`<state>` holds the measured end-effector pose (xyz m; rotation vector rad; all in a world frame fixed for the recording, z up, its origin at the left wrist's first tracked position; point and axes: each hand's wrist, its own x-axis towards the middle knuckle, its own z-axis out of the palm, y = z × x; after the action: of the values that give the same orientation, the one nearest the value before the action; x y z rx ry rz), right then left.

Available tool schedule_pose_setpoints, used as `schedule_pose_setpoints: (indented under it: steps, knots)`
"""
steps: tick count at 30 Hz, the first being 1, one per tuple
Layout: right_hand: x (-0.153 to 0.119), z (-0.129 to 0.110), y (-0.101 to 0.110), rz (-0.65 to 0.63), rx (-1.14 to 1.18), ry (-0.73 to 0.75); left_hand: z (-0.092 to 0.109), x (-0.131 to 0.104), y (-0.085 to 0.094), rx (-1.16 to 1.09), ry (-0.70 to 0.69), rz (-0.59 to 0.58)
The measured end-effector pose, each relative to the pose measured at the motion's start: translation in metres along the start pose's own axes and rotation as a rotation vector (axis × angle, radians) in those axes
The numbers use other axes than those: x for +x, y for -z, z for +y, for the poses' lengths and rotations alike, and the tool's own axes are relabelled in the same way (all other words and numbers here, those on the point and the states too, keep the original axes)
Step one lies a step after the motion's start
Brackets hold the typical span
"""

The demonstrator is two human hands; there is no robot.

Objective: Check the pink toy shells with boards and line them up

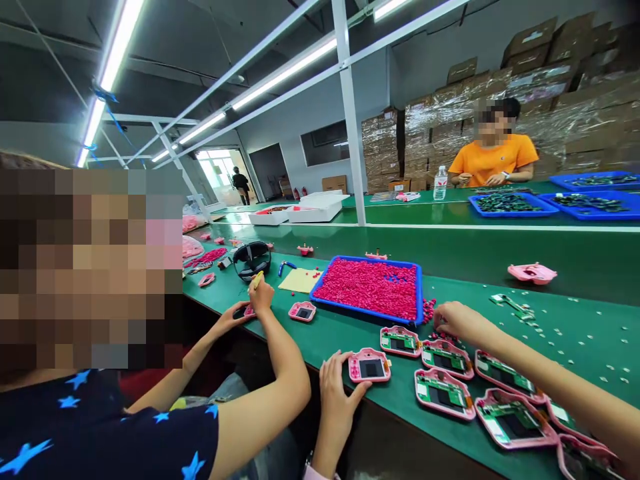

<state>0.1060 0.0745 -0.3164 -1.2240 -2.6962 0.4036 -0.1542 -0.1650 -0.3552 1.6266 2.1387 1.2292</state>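
My left hand (337, 390) holds a pink device shell (370, 366) with a dark screen, thumb and fingers on its edges at the table's front edge. My right hand (454, 319) reaches to a small pile of dark pink pieces (429, 309) just right of a blue tray (419, 293). Its fingertips point down and are partly hidden, so what they grip is too small to make out. Below my right arm lie several pink shells (444, 393) with green circuit boards. The tray is filled with small pink pieces (365, 287).
At the left a co-worker's hands (261, 297) work on another pink shell. Beyond are a yellow sheet (300, 280), black headphones (251, 260) and white boxes (317, 208). A person in orange (495, 160) sits across, near blue trays (513, 205). A metal post (353, 120) rises mid-table.
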Motion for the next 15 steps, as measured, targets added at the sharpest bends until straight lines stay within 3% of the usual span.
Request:
schedule_pose_setpoints:
  steps: [8,12,15]
  knots:
    - [-0.006,-0.004,0.003,0.024,0.068,0.038,0.002,0.001,0.004,-0.016,0.031,-0.040]
    - [-0.004,-0.003,0.025,-0.009,0.161,0.027,-0.001,0.001,0.001,-0.034,0.032,-0.017]
    - [0.008,-0.011,0.044,0.049,0.216,0.029,-0.006,0.001,-0.003,-0.034,0.024,0.001]
